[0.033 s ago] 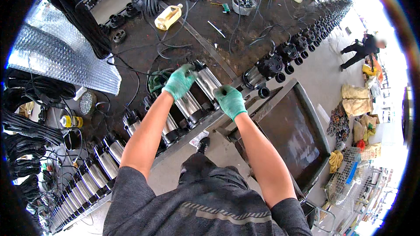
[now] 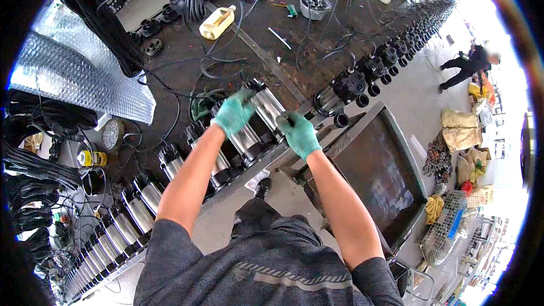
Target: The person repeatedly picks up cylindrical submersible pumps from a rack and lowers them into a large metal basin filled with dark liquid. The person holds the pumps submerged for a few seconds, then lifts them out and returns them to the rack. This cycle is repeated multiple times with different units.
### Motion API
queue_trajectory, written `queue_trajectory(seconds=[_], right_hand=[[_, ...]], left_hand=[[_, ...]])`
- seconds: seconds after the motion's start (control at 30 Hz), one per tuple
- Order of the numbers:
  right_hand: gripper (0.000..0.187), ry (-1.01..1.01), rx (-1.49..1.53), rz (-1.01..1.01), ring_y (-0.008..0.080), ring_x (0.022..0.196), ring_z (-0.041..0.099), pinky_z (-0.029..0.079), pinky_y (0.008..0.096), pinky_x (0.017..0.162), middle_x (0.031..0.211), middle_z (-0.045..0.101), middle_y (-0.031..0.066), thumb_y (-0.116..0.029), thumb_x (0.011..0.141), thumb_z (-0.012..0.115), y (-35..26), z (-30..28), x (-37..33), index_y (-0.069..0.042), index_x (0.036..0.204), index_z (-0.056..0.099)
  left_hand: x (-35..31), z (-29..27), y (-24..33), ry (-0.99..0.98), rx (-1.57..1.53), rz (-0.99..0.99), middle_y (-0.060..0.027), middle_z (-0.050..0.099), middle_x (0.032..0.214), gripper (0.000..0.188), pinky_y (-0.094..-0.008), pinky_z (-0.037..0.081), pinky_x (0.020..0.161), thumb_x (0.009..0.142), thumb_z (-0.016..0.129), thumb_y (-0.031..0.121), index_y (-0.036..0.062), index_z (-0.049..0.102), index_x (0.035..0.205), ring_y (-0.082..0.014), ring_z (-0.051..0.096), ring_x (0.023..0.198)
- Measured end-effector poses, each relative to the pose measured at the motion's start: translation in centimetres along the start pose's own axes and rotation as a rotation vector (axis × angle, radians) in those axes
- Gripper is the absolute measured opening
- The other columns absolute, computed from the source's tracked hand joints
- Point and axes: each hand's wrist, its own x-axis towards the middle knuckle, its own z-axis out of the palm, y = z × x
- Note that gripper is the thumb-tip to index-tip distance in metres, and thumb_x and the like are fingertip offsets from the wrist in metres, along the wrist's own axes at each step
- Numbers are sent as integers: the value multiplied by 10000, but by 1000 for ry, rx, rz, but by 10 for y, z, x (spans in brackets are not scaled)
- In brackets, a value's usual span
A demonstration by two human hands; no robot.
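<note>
A steady, even touch near both ends should stop the silver metal cylinder point(image 2: 268, 106) rolling. It lies mid-frame, between the gloved hands. The left hand point(image 2: 234, 114) has bent fingers by its black top end point(image 2: 256, 85); the right hand point(image 2: 298, 135) curls by its lower end. I can't tell if either grips.

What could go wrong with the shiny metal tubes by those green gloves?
The shiny tube between the left hand and right hand has its near end close to the bench edge, so it might slip off and drop toward the person's feet.

It also lies close beside another shiny tube, so they could bump and get scratched, or perhaps pinch a finger.
</note>
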Motion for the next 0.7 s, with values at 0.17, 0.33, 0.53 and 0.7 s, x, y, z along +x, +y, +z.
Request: queue_trajectory(seconds=[0.17, 0.33, 0.53, 0.7], right_hand=[[379, 156, 107, 6, 212, 1102, 666, 501, 351, 978, 1189, 718, 175, -244, 1052, 563, 43, -50, -71, 27, 1310, 624], [402, 334, 65, 205, 250, 979, 665, 505, 382, 890, 1097, 739, 200, -302, 1060, 547, 146, -108, -211, 42, 1220, 679], [333, 567, 429, 608, 138, 445, 529, 408, 301, 422, 699, 664, 59, -318, 1077, 527, 255, -106, -411, -34, 1004, 684], [330, 648, 507, 877, 191, 502, 594, 472, 346, 467, 761, 709, 92, -337, 1050, 553, 368, -40, -562, -45, 1049, 706]], left_hand=[[-53, 50, 15, -3, 345, 243, -263, 615, 1320, 553, -480, 470, 1062, 940, 689, 333, 11, 569, 1373, -447, 575, 1237], [-61, 49, 56, -55, 581, 361, -239, 550, 1427, 718, -528, 480, 1059, 857, 752, 314, 110, 472, 1485, -467, 548, 1272], [-68, 72, 63, -158, 745, 359, -247, 540, 1435, 715, -527, 523, 1004, 894, 678, 255, 185, 407, 1552, -456, 585, 1229], [-77, 79, 80, -132, 808, 252, -224, 582, 1374, 635, -527, 562, 903, 929, 598, 211, 238, 410, 1535, -441, 656, 1093]])
